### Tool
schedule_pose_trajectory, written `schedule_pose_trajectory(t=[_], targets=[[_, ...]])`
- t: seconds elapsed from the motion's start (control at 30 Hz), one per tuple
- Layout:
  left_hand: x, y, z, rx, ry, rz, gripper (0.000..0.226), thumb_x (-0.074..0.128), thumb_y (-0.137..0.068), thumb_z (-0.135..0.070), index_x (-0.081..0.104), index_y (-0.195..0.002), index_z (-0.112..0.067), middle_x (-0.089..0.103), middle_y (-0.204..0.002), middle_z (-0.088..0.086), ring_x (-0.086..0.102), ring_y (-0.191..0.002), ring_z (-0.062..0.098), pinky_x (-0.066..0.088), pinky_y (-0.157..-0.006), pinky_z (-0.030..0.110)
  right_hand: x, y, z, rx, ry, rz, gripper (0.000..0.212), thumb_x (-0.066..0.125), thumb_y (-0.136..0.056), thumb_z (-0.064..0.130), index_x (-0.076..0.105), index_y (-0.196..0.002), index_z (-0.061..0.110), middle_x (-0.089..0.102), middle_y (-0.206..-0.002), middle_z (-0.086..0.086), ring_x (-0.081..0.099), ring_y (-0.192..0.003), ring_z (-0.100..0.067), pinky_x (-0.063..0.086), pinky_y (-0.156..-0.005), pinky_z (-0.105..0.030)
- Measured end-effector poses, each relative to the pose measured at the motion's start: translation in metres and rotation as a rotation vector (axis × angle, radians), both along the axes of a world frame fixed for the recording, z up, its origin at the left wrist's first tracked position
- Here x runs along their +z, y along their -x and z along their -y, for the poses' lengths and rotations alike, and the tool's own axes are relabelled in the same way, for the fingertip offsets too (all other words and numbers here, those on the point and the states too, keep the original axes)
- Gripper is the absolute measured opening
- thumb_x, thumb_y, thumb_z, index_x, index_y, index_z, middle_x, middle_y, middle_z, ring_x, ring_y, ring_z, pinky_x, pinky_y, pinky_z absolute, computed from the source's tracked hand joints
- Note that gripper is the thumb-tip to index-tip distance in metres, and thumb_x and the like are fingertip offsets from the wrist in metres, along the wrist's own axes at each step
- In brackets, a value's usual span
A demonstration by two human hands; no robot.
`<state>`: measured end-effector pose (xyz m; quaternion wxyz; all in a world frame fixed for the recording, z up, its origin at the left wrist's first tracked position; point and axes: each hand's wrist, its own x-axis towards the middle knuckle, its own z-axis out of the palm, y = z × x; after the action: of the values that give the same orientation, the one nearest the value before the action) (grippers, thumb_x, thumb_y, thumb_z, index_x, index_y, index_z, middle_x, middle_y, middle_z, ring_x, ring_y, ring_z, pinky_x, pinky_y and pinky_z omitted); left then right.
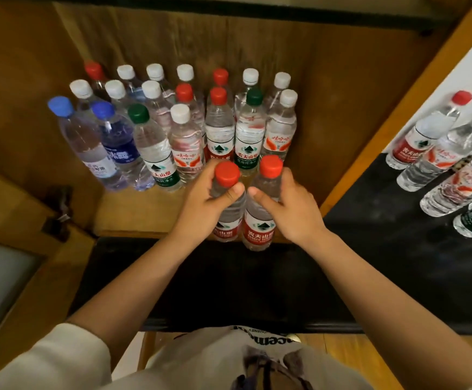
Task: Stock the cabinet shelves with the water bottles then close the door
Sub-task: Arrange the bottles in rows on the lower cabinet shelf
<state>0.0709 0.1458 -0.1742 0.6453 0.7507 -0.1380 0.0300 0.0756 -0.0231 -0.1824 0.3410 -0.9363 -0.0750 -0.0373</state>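
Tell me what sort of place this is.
Probably a home or office storage spot: a wooden cabinet with its shelf packed with water bottles, and more bottles waiting on a dark counter.

A black counter surface (384, 249) lies beneath a white wall (471, 68).

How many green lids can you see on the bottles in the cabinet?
2. One green lid sits front left beside the blue ones; the other green lid stands right of the middle. More may be hidden.
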Motion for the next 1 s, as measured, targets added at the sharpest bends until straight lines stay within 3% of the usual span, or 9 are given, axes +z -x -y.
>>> schedule_pose_trajectory(t=[0.1,0.3,0.37,0.47,0.6,0.7,0.8,0.9,1.0], targets=[[-0.009,-0.011,-0.006,0.028,0.012,0.004,0.015,0.061,-0.086,-0.019,0.053,-0.097,-0.022,0.062,-0.093,0.001,0.058,-0.088,0.003,0.044,-0.083,0.014,-0.006,-0.007,-0.011,-0.035,-0.04,-0.025,0.054,0.048,-0.084,0.06,0.04,-0.115,0.016,0.064,-0.106,-0.004,0.062,-0.094,-0.024,0.05,-0.08,-0.042],[-0.031,-0.022,-0.003,0.094,0.084,-0.012,0.033,0.065,-0.082,-0.026,0.048,-0.107,-0.038,0.062,-0.101,-0.016,0.059,-0.095,-0.007,0.043,-0.082,0.008,-0.019,-0.009,-0.02,-0.087,-0.112,-0.037,0.061,0.048,-0.082,0.062,0.033,-0.125,0.021,0.06,-0.118,-0.002,0.06,-0.104,-0.022,0.05,-0.085,-0.046],[-0.037,-0.024,-0.002,0.034,0.101,-0.036,0.047,0.069,-0.077,-0.026,0.046,-0.119,-0.028,0.061,-0.107,-0.014,0.06,-0.1,-0.004,0.044,-0.083,0.009,-0.021,-0.009,-0.017,-0.085,-0.274,-0.089,0.065,0.05,-0.078,0.063,0.03,-0.13,0.028,0.057,-0.122,0.008,0.058,-0.111,-0.011,0.05,-0.091,-0.036],[-0.055,-0.018,-0.008,-0.017,0.146,-0.115,0.07,0.075,-0.07,-0.018,0.038,-0.129,-0.024,0.056,-0.124,-0.003,0.054,-0.117,0.008,0.044,-0.096,0.022,-0.03,0.001,-0.014,-0.081,-0.583,-0.24,0.069,0.06,-0.072,0.055,0.028,-0.131,0.037,0.05,-0.119,0.026,0.051,-0.105,0.017,0.043,-0.084,-0.005],[-0.076,0.004,-0.025,0.103,0.148,-0.342,0.06,0.071,-0.076,-0.006,0.043,-0.122,-0.033,0.052,-0.121,-0.016,0.05,-0.114,-0.005,0.042,-0.089,0.008,-0.061,0.022,-0.014,-0.211,-0.718,-0.444,0.067,0.061,-0.083,0.033,0.027,-0.14,0.024,0.044,-0.133,0.005,0.047,-0.116,-0.003,0.043,-0.085,-0.014],[-0.091,0.02,-0.035,0.198,0.087,-0.527,0.059,0.066,-0.081,-0.008,0.042,-0.133,-0.022,0.05,-0.123,-0.01,0.05,-0.111,0.004,0.041,-0.093,0.02,-0.076,0.037,-0.015,-0.381,-0.852,-0.613,0.06,0.055,-0.089,0.032,0.026,-0.141,0.029,0.04,-0.137,-0.002,0.044,-0.124,-0.02,0.046,-0.088,-0.031],[-0.096,0.031,-0.034,0.281,0.286,-0.767,0.047,0.06,-0.086,-0.008,0.047,-0.129,-0.019,0.058,-0.115,-0.005,0.057,-0.098,0.005,0.044,-0.085,0.023,-0.082,0.045,-0.017,-0.506,-1.103,-0.681,0.055,0.056,-0.089,0.033,0.032,-0.138,0.028,0.048,-0.135,-0.008,0.054,-0.116,-0.028,0.05,-0.088,-0.038],[-0.093,0.03,-0.022,0.271,0.721,-1.057,0.024,0.054,-0.09,-0.015,0.054,-0.113,-0.01,0.062,-0.112,0.013,0.061,-0.099,0.023,0.041,-0.094,0.038,-0.078,0.041,-0.019,-0.562,-1.541,-0.746,0.053,0.057,-0.088,0.035,0.036,-0.135,0.022,0.057,-0.124,-0.023,0.062,-0.107,-0.033,0.057,-0.079,-0.04],[-0.086,0.02,-0.014,0.222,0.977,-1.134,0.02,0.051,-0.091,-0.024,0.055,-0.101,-0.008,0.062,-0.106,0.019,0.061,-0.099,0.028,0.04,-0.096,0.042,-0.072,0.032,-0.023,-0.538,-1.632,-0.742,0.06,0.061,-0.083,0.035,0.041,-0.136,0.019,0.058,-0.123,-0.026,0.065,-0.105,-0.031,0.059,-0.073,-0.035]])
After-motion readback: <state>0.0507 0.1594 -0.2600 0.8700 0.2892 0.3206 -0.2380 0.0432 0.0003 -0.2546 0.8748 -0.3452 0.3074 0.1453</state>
